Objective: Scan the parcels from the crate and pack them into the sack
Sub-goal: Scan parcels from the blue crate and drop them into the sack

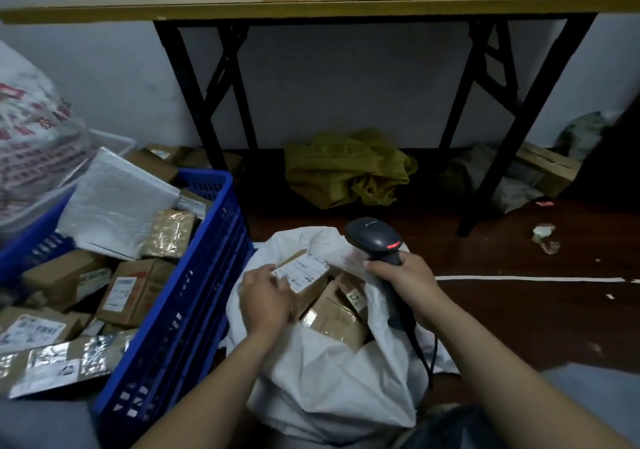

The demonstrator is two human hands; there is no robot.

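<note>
Looks to be the scan step, right at the point of packing. Holds a small brown cardboard parcel (304, 273) with a white label in the left hand (266, 296), fingers curled over its near end, label up, directly over the open mouth of the white woven sack (339, 389); touching or just above the brown boxes (337, 320) lying inside, cannot tell which. Clenches the right hand (405, 284) round the handle of the black handheld barcode scanner (375, 240), head tipped down toward the label, red light lit at its window. No way to tell from here whether the read has gone through. Next, by judgement: confirm the read, release the parcel into the sack beside the others, then reach left into the blue plastic lattice crate (187, 292) for another. Calls for a flat label squarely facing the scanner, and a sack mouth kept open against the slumping cloth on the near side. Plenty left in the crate: a white padded mailer (117, 202) atop taped cartons, a long foil-taped box (65, 362) at the near end. Worth watching: the scanner's dark cable (429, 362) trailing over the sack's right edge, likely to snag there or get pinned under a dropped parcel. Farther off, well apart from the work: black folding table legs (194, 102), a crumpled olive-yellow bag (346, 168) beneath, a clear red-printed plastic bag (34, 129) behind the crate.
</note>
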